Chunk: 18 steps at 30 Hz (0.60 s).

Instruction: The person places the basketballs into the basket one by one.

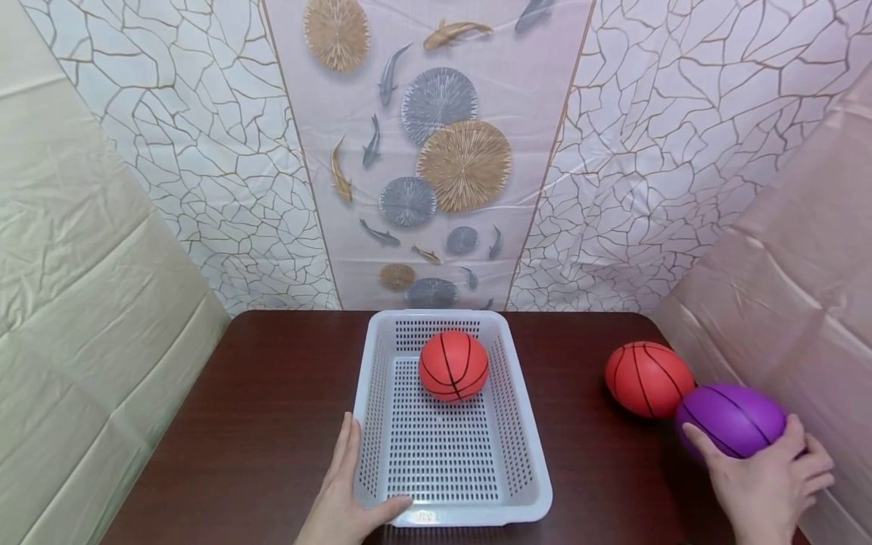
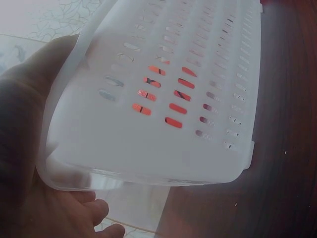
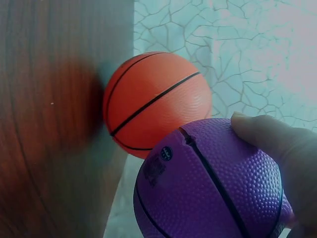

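In the head view, my left hand (image 1: 350,484) touches the near left corner of a white perforated plastic basket (image 1: 538,477). Its fingers lie straight along the left side, with the thumb spread over the near rim. A red toy basketball (image 1: 453,367) with black lines sits inside, toward the far end. At the right, my right hand (image 1: 766,481) grips a purple toy basketball (image 1: 732,418) between thumb and fingers. Close beside it is a second red basketball (image 1: 649,378). The right wrist view shows my thumb (image 3: 267,131) pressed on the purple ball's pebbled surface.
The basket stands on a dark reddish-brown table (image 1: 272,424). Patterned cloth (image 1: 436,151) hangs behind the far edge. A beige padded side panel (image 1: 783,288) rises close by the purple ball, and another panel (image 1: 88,325) stands at the left.
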Available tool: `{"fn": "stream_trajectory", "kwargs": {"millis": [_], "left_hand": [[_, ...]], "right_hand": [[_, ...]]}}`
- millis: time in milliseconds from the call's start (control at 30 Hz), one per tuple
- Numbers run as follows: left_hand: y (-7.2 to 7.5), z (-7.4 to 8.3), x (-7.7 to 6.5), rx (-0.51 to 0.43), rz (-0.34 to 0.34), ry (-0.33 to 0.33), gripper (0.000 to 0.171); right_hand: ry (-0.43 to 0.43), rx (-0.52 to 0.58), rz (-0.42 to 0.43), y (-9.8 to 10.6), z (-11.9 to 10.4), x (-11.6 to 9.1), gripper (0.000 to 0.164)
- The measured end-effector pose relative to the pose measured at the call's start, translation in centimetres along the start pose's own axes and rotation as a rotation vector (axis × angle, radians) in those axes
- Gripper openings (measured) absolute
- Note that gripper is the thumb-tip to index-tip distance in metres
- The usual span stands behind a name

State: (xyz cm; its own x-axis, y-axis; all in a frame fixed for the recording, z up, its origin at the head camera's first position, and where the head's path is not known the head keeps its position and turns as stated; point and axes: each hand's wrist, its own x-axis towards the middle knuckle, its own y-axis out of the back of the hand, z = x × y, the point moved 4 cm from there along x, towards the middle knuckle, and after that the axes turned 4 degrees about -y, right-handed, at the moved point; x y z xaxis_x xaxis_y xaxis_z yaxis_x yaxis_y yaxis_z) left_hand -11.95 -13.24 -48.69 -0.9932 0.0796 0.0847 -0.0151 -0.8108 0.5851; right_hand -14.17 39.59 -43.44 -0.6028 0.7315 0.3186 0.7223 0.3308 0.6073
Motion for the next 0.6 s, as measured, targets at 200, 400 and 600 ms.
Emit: {"fn": "stream_trajectory", "kwargs": {"millis": [200,400,600], "left_hand": [[0.0,0.0,0.0,0.007,0.004,-0.002,0.127],[0.0,0.0,0.0,-0.003,0.012,-0.016,0.126],[0.0,0.1,0.0,-0.004,0.007,-0.006,0.126]], "right_hand": [[-0.003,0.049,0.04,0.8,-0.8,-0.2,0.116],[0.028,0.098,0.084,1.3,-1.3,-0.7,0.113],[0.037,0.138,0.105,1.5,-1.8,-1.0,0.112]]}}
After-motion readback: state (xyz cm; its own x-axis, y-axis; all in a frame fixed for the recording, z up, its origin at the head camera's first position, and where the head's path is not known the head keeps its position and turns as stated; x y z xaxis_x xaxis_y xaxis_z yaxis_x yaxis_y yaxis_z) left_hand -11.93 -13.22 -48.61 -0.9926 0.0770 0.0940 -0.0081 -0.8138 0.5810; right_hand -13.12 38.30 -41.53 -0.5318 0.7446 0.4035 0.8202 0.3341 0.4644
